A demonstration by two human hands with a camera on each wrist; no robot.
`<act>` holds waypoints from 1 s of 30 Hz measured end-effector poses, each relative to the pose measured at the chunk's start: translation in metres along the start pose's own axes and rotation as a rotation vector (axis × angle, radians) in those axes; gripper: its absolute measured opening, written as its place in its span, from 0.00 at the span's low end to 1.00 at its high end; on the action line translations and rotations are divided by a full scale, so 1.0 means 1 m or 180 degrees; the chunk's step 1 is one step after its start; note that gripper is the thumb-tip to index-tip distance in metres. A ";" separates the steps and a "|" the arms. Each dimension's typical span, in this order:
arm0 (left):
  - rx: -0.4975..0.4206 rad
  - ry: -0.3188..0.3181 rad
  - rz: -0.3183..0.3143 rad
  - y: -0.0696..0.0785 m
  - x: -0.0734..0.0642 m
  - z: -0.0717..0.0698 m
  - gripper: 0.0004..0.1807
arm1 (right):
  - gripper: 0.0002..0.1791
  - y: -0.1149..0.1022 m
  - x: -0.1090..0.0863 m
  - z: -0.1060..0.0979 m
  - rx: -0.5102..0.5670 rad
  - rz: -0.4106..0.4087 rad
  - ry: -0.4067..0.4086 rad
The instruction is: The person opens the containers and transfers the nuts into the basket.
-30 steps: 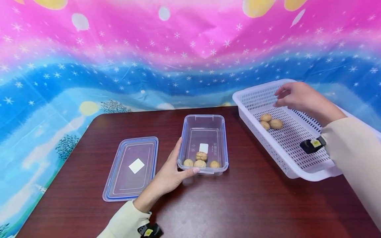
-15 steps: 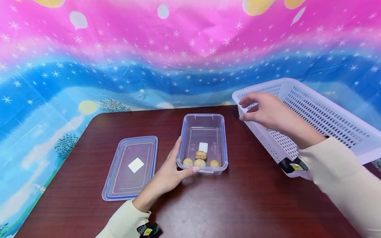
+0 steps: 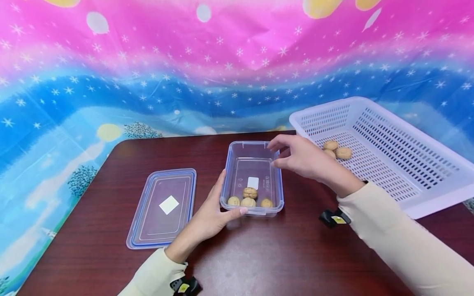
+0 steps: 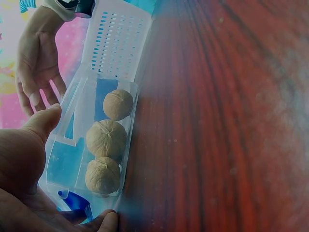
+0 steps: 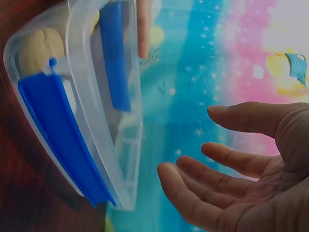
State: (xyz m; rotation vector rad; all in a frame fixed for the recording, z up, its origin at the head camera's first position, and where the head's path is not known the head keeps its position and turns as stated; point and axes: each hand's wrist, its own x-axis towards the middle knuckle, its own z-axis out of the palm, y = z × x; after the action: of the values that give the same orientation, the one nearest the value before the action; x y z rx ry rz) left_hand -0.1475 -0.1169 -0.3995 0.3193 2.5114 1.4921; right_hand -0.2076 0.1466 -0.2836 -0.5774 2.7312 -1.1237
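A clear plastic food container (image 3: 255,165) with a blue-edged rim stands on the table, several walnuts (image 3: 248,202) lying at its near end. My left hand (image 3: 210,218) holds its near left corner, the thumb on the front rim and the fingers along the left side. Over the container's right rim hovers my right hand (image 3: 301,157); in the right wrist view its fingers (image 5: 207,162) are loosely bent and apart, with nothing between them. To the right, three walnuts (image 3: 342,153) rest in a white perforated basket (image 3: 389,164), partly hidden behind the right hand.
The container's clear lid (image 3: 163,209), with a white label and a blue seal, lies flat on the dark wooden table (image 3: 259,263) to the left. A colourful patterned cloth (image 3: 185,74) hangs behind the table.
My right hand has come out of the basket and moved left to the container's right rim. The left hand, the container and the walnuts show no clear movement.
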 end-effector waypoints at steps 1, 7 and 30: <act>0.0008 -0.0005 0.0005 0.000 0.000 0.000 0.62 | 0.21 0.000 0.001 0.003 0.0032 -0.0016 -0.0030; 0.0012 -0.0016 0.0014 0.000 0.000 -0.001 0.62 | 0.22 0.008 0.008 0.024 0.0339 0.0009 -0.0317; 0.0039 -0.0014 0.0016 0.001 -0.001 0.000 0.62 | 0.23 0.014 0.026 0.068 0.0834 0.0381 -0.0886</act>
State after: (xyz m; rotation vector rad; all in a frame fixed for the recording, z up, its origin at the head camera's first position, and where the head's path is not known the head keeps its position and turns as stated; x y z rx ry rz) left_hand -0.1468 -0.1168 -0.3986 0.3310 2.5189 1.4770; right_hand -0.2176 0.1009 -0.3416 -0.4842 2.3057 -1.2406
